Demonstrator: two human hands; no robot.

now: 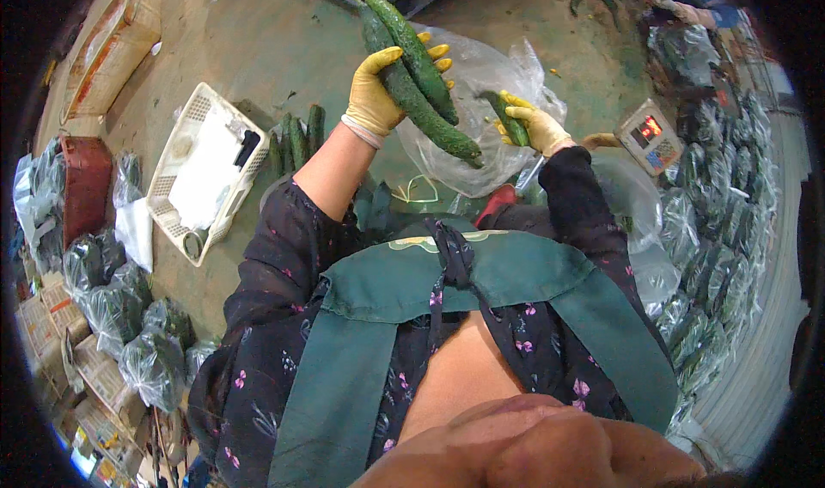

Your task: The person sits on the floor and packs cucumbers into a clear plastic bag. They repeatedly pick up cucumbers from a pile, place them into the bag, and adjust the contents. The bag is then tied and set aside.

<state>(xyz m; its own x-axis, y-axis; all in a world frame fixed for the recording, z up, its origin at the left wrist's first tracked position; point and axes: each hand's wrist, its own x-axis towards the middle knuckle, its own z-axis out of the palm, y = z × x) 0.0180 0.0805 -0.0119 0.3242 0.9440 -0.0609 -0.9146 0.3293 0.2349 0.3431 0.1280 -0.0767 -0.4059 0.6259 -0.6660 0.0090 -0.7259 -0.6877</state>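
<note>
In a yellow glove, my left hand grips two long green cucumbers side by side, raised above the floor. My right hand, gloved the same way, closes around a shorter dark green cucumber. Below both hands spreads a clear plastic bag on the floor. Several more cucumbers lie beyond my left forearm, partly hidden by it.
To the left sits a white plastic basket with white sheets inside. A digital scale display with lit red digits stands at right. Bagged cucumbers are heaped along the right; more filled bags lie at left. Another person's gloved hand shows top right.
</note>
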